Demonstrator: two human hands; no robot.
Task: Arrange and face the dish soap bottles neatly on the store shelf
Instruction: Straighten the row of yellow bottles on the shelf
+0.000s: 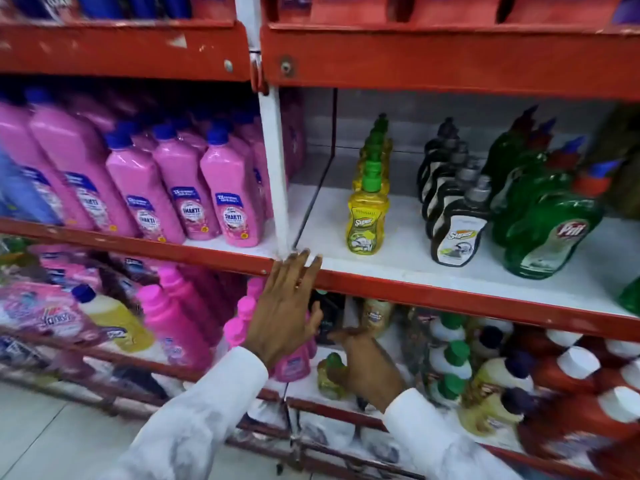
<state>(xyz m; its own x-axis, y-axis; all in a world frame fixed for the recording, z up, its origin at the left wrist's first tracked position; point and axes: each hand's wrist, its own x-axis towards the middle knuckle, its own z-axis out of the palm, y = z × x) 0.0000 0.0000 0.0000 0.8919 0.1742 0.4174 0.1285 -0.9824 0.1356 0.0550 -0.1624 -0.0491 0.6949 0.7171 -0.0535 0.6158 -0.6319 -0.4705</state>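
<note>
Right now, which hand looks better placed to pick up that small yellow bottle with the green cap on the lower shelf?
Probably the right hand: it is already against the small yellow bottle. The left hand is spread flat, fingertips at the red shelf edge above.

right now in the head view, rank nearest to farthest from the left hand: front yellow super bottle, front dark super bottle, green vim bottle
From the left hand, resting on the red shelf edge:
1. Front yellow Super bottle, just up and right on the white shelf.
2. Front dark Super bottle, further right on that shelf.
3. Green Vim bottle, furthest right.
</note>
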